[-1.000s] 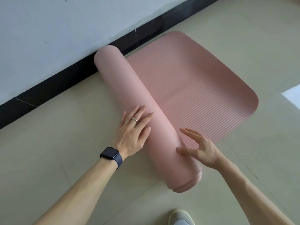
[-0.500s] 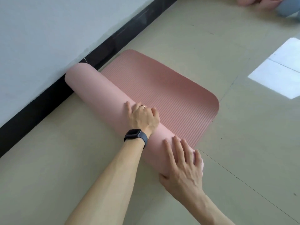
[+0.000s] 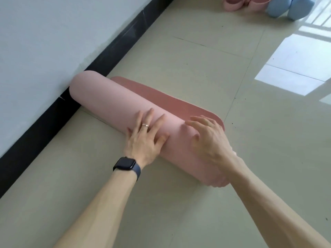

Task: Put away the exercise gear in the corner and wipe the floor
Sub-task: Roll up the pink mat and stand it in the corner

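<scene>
Rolled further since half a second ago: only a narrow strip of the pink foam exercise mat (image 3: 136, 111) left flat on the beige tiled floor (image 3: 197, 68). Left end of roll against black skirting (image 3: 44, 120); left hand (image 3: 145, 138) and right hand (image 3: 211, 140) pressed flat, fingers spread, on top. Open floor beyond to pink and blue dumbbells (image 3: 268, 5).

one head-worn view; looks steeply down, close over the floor (image 3: 197, 72) by the wall (image 3: 53, 42)

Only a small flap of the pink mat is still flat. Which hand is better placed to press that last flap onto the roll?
Probably the right hand: its fingertips reach over the roll almost to the flap. The left hand lies on the roll's near side.
</scene>
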A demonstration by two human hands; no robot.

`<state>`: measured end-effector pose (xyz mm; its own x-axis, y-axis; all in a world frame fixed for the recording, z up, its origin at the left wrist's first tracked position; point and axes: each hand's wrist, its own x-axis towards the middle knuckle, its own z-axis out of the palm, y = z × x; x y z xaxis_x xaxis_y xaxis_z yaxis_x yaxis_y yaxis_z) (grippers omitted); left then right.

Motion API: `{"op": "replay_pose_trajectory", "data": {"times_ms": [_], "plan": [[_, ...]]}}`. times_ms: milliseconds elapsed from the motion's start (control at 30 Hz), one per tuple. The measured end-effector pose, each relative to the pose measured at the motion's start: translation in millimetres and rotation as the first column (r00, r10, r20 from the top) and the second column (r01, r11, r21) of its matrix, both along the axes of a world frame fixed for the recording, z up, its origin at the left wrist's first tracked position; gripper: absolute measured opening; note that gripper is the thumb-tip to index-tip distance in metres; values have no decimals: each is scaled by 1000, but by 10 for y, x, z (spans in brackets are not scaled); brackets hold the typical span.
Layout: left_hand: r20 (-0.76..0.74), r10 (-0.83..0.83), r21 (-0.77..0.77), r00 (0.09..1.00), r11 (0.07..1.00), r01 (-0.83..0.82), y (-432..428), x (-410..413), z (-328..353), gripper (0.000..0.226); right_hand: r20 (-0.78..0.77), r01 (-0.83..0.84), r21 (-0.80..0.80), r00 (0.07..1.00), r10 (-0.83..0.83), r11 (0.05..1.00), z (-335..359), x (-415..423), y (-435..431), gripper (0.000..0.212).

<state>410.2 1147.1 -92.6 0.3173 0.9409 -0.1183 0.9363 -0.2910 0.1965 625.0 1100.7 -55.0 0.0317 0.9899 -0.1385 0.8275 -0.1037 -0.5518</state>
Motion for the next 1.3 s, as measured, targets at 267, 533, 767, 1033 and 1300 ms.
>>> {"op": "replay_pose_trajectory", "data": {"times_ms": [267, 533, 767, 1033, 1300], "plan": [[-36, 51, -95, 998, 994, -54, 655, 721, 104, 68, 41, -23, -281, 999, 36, 959, -217, 242, 483, 138], [59, -44, 9, 997, 999, 44, 521, 640, -77, 73, -102, 46, -489, 989, -109, 871, -254, 529, 828, 151], [25, -7, -111, 1000, 994, 9, 364, 541, 74, 60, 33, 92, -405, 996, -86, 910, -180, 311, 612, 122], [215, 140, -211, 966, 973, -94, -272, 77, 244, 64, 216, 88, -74, 974, -70, 993, -31, -182, -4, 97], [468, 882, -773, 59, 441, -456, -1531, -1290, 514, 124, -33, -1, -182, 999, -5, 983, 67, -658, -834, 90]]}}
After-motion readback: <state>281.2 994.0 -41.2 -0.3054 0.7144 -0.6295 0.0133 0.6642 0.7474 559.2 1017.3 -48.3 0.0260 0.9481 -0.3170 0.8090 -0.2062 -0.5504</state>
